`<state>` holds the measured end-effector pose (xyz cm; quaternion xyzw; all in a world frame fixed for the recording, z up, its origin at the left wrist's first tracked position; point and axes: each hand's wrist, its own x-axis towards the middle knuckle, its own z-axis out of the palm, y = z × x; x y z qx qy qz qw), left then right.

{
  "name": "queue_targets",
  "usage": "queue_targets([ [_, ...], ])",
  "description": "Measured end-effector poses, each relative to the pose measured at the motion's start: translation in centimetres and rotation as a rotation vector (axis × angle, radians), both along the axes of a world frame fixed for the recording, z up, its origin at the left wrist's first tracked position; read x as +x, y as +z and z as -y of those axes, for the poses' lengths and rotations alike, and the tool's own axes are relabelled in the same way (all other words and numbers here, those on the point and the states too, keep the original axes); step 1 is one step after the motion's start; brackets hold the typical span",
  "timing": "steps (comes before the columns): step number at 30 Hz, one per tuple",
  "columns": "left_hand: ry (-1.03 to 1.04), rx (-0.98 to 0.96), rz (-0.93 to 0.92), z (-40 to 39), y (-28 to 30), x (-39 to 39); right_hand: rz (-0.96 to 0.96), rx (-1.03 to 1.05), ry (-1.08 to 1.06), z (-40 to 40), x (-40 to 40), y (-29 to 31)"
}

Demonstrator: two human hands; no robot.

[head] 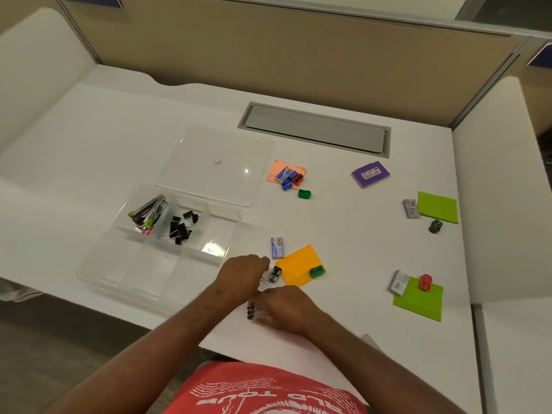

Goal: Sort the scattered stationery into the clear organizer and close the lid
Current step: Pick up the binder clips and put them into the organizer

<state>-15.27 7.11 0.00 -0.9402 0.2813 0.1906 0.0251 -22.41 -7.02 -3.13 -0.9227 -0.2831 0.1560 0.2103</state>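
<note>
— Clips first: the right hand [286, 309] is curled over a black clip [250, 312] near the counter [358, 240] edge, though whether its grip has actually closed on it I cannot tell, since the fingers hide the contact.

— And the left hand [243, 274]?

— Fingers bunched, reaching toward another clip [275, 274] just beside the yellow pad [300, 265]; it seems not to hold it yet.

— What could go wrong?

— The near clip lies close to the edge, so a fumbled pinch could flick it off. The organizer [98, 273] overhangs that edge too, I think; dropping things hard into its near cells could tip it. Its lid [215, 162] lies open behind, and most sharpeners and pads are well apart from it.
</note>
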Motion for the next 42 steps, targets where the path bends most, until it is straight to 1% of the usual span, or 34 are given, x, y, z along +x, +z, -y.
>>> queue_targets([
  [5,0.022,0.057,0.004,0.3,-0.2,-0.1,0.047,-0.01,0.012,-0.1,-0.3,-0.2],
  [9,0.015,0.087,0.015,0.2,-0.4,0.1,0.047,0.01,0.04,0.0,-0.7,0.0],
  [12,0.015,0.071,0.03,0.1,-0.6,0.2,0.072,-0.014,0.049,-0.4,-0.9,0.1],
  [14,0.071,0.021,0.007,0.0,-0.5,0.3,0.07,-0.02,0.011,-0.6,-1.0,0.0],
  [19,0.279,-0.208,-0.095,-1.6,0.9,0.5,0.027,-0.003,-0.099,-0.5,-1.2,0.1],
  [23,0.462,-0.481,-0.279,-2.8,2.5,0.8,-0.017,0.073,-0.247,0.3,-1.1,0.6],
  [25,0.531,-0.603,-0.326,-3.6,3.2,1.1,-0.027,0.096,-0.335,0.8,-1.0,0.9],
  [30,0.644,-0.846,-0.338,-7.1,4.4,3.3,-0.008,0.139,-0.507,0.9,0.1,2.1],
  [35,0.878,-1.149,-0.41,-11.8,4.5,7.1,0.006,0.23,-0.626,-0.6,2.0,3.8],
  [39,0.997,-1.247,-0.387,-14.9,4.1,10.1,0.049,0.25,-0.69,-3.2,3.6,5.3],
  [42,1.011,-1.333,-0.43,-16.4,3.9,11.6,0.066,0.247,-0.704,-5.7,4.7,6.2],
])
